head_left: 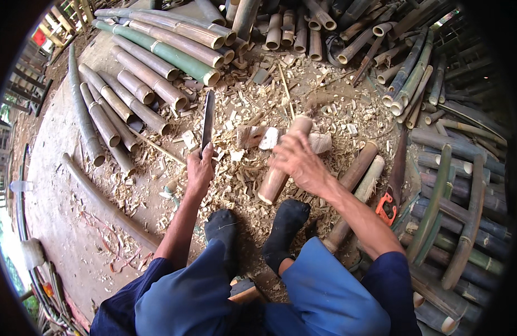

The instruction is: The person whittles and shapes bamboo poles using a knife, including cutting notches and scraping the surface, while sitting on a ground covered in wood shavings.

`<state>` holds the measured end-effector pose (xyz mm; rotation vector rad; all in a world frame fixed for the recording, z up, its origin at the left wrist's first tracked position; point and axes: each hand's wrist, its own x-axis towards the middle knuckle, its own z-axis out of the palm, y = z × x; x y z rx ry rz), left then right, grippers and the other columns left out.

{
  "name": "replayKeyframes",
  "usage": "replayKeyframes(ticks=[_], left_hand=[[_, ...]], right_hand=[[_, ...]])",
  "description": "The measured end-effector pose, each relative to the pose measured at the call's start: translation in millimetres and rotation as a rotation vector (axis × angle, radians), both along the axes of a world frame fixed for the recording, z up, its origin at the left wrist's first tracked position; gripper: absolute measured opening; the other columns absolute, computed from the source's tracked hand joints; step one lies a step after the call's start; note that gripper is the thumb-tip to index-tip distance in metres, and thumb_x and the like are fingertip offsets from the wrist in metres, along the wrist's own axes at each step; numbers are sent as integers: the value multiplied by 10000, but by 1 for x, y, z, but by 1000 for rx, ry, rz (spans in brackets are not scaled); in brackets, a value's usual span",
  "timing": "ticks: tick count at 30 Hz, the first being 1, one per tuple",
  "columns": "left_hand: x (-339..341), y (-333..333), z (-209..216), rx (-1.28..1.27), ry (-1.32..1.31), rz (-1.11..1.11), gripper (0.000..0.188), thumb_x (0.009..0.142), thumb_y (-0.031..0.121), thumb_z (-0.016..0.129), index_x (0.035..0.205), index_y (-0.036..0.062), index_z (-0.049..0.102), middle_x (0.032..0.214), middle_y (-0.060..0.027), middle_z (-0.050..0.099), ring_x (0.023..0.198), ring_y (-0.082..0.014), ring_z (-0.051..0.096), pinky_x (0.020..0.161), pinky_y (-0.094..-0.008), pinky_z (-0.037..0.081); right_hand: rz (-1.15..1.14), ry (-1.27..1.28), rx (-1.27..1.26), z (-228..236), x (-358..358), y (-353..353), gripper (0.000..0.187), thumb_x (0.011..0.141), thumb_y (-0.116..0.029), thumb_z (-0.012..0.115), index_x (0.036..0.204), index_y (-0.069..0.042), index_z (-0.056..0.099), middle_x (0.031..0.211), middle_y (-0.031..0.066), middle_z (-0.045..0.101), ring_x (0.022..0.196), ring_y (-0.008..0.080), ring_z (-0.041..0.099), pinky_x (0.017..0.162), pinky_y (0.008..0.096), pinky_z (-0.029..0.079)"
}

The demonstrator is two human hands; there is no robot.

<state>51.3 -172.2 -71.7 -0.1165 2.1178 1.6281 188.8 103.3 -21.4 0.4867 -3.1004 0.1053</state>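
Note:
My left hand (199, 168) grips the handle of a long dark blade (208, 119) that points away from me over the chip-covered ground. My right hand (299, 162) is closed around a short tan bamboo section (274, 182), which leans over a pale wooden chopping block (258, 136). The bamboo's upper end (301, 124) sticks out above my fingers, and its lower cut end rests near my feet. My two feet in dark socks (255, 227) sit just below it.
Long bamboo poles (157, 67) lie piled at the upper left, more (454, 168) stacked along the right and back. Two cut sections (362, 173) lie to my right beside a saw with an orange handle (388, 204). Wood chips (325, 106) cover the ground.

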Motion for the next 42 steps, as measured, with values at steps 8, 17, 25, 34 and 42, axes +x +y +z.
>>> replayKeyframes(ticks=[8, 17, 25, 34, 42], left_hand=[[16, 2, 0, 52, -27, -81, 443, 1078, 432, 585, 914, 34, 689, 619, 36, 535, 487, -52, 447, 435, -247, 327], [-22, 7, 13, -174, 288, -541, 657, 1043, 611, 528, 872, 12, 734, 616, -47, 611, 525, -154, 528, 488, -379, 413], [-41, 49, 30, -217, 301, -683, 610, 1060, 561, 542, 886, 14, 751, 612, -41, 617, 552, -141, 571, 521, -353, 447], [-30, 27, 18, -313, 370, -675, 585, 1051, 531, 573, 877, -1, 745, 620, -40, 616, 560, -134, 562, 534, -359, 449], [-41, 41, 30, -145, 492, -828, 583, 1024, 594, 582, 942, 62, 805, 580, -58, 617, 509, -181, 552, 516, -403, 443]], right_hand=[[-166, -120, -203, 3, 1, -8, 443, 934, -77, 681, 1344, -238, 639, 1503, 107, 506, 1485, 302, 382, 1310, 527, 214], [-1489, 334, -442, -13, 128, 34, 544, 906, -33, 693, 1412, 0, 494, 1417, 235, 515, 1358, 339, 502, 1124, 474, 446], [-1109, -231, -884, -27, 57, -27, 789, 884, -505, 789, 1350, 89, 562, 1237, 300, 651, 1112, 373, 683, 904, 479, 576], [-1226, -272, -655, -40, 16, -59, 683, 732, -432, 846, 1132, 66, 604, 1081, 293, 710, 1015, 417, 717, 873, 500, 571], [-1054, -279, -756, -59, 27, -30, 898, 748, -555, 874, 1261, 109, 556, 1165, 325, 675, 1073, 409, 695, 929, 490, 547]])
